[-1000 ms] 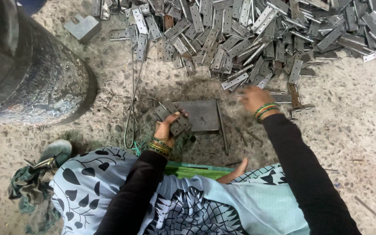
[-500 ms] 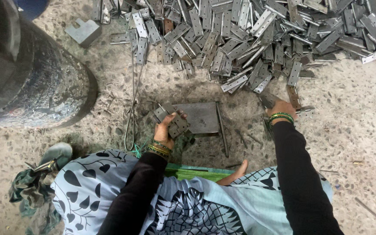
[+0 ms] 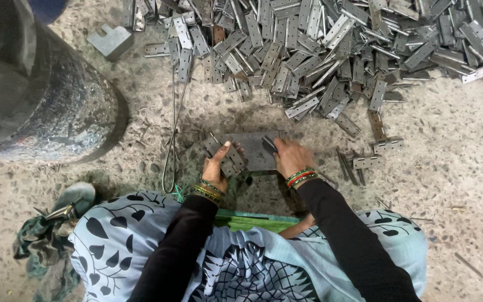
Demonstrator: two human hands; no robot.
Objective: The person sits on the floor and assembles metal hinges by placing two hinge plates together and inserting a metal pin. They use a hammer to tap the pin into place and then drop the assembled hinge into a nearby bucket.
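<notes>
I sit on a speckled floor, both hands over a flat grey metal plate (image 3: 251, 150) in front of my knees. My left hand (image 3: 217, 166) rests on a small cluster of metal hinge pieces (image 3: 226, 159) at the plate's left edge, fingers curled over them. At the plate's right edge my right hand (image 3: 290, 157) grips one dark metal hinge piece (image 3: 270, 144). Both wrists wear bangles, and the sleeves are black.
A big heap of grey metal hinges (image 3: 331, 50) spreads across the far floor. A few loose hinges (image 3: 377, 152) lie to the right. A large dark metal drum (image 3: 34, 95) stands at left, a small metal block (image 3: 110, 41) beyond it, a bent wire (image 3: 170, 151) nearby.
My right hand came back from the loose hinges at the right to the plate, with a hinge piece in it. My left hand stayed on the pieces at the plate's left.
</notes>
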